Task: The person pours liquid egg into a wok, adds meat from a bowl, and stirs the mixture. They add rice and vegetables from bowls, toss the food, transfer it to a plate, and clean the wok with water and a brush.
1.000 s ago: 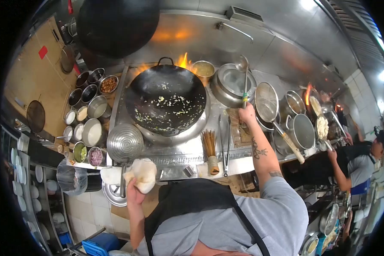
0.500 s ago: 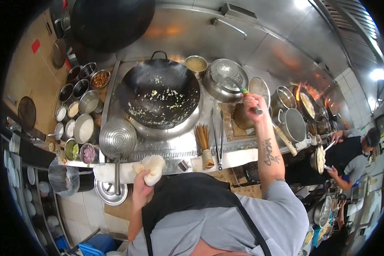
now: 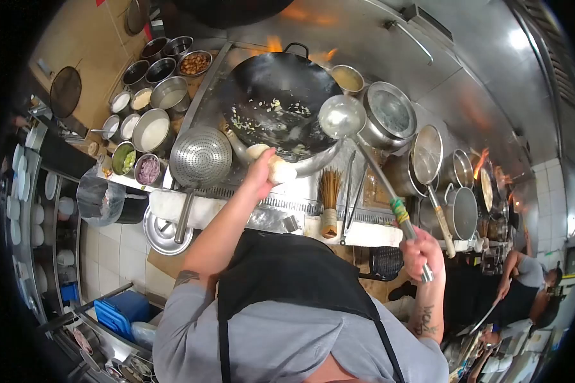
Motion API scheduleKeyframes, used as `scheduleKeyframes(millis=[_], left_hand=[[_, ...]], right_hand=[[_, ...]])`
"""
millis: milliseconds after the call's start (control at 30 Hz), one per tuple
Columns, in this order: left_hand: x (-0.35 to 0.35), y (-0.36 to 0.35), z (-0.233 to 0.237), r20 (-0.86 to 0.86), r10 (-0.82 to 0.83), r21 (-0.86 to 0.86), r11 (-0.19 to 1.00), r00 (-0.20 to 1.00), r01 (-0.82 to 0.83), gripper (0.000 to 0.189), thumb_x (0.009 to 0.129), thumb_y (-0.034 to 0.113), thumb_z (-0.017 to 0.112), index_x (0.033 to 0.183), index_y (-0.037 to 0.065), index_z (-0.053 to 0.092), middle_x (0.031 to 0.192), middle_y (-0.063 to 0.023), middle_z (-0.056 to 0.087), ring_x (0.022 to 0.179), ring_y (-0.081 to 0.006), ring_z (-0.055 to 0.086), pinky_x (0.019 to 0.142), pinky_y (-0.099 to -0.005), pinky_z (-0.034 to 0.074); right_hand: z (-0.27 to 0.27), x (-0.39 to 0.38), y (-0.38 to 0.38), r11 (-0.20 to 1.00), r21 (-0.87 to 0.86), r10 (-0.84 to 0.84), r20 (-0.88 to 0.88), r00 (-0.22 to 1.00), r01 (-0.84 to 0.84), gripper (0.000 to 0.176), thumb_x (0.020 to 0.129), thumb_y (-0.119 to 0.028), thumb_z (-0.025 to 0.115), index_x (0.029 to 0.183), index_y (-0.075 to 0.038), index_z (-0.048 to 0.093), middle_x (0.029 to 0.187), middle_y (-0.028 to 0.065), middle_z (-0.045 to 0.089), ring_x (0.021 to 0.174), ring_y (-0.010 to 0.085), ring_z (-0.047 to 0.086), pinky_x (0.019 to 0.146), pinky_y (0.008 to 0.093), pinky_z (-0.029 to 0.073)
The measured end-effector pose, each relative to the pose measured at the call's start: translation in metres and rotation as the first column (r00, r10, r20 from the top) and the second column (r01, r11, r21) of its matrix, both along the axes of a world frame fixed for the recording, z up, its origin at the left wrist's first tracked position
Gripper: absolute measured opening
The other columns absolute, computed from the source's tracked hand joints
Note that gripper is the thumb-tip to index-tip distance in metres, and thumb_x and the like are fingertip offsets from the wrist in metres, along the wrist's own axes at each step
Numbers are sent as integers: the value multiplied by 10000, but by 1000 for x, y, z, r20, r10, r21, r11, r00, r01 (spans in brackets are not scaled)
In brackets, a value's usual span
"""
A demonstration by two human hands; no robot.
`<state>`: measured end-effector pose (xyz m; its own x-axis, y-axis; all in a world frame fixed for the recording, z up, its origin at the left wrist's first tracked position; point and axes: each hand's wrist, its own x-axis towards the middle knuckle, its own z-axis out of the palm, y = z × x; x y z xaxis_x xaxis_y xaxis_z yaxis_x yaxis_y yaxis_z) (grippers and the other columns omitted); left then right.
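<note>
My left hand (image 3: 260, 175) is closed around a folded off-white cloth (image 3: 281, 171), right at the near rim of the black wok (image 3: 281, 83). Small pale and green chopped bits lie in the wok, with a wet sheen at its bottom. The ladle (image 3: 342, 117) has its bowl over the wok's right edge. My right hand (image 3: 421, 254) grips its long handle, wrapped with green and yellow bands. Whatever the bowl contains is hard to make out.
Left of the wok, a perforated strainer (image 3: 201, 157) rests near several seasoning containers (image 3: 153, 129). A bamboo brush (image 3: 330, 204) and tongs (image 3: 353, 207) lie along the front. Flames (image 3: 274, 45) rise behind the wok. A co-worker (image 3: 524, 274) stands at far right.
The ladle has come from the pot at the back right to the wok's right side. My left hand has carried the cloth up to the wok's rim. Flames now show behind the wok.
</note>
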<state>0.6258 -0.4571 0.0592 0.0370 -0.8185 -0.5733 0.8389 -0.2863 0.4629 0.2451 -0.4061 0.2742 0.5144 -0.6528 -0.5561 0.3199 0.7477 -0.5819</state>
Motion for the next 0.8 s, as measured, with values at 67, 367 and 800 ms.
scheduleKeyframes(millis=[67,367,800], left_hand=[[0,-3,-16,42,-10,28,1000,999,9,380,945,309,541,1181,11,531,1099,-143,646,979,-271,663,842,-434,553],[7,112,-48,-170,21,-11,1000,985,-23,400,931,209,545,1249,-29,491,1172,-182,619,1059,-304,635,925,-433,527],[-1,-14,4,15,-8,52,999,1000,7,394,890,275,632,1131,-17,523,996,-151,643,872,-308,671,766,-426,569]], right_hand=[[9,8,6,997,44,67,-96,993,-64,538,837,67,471,1362,25,364,613,21,417,368,59,365,296,216,278],[-113,63,-71,952,249,149,136,979,-179,533,853,75,484,1370,1,377,600,-11,420,377,57,357,311,214,288],[-126,26,-203,683,-594,-444,-800,404,-425,453,774,-75,578,1211,40,554,817,175,632,682,269,611,613,364,487]])
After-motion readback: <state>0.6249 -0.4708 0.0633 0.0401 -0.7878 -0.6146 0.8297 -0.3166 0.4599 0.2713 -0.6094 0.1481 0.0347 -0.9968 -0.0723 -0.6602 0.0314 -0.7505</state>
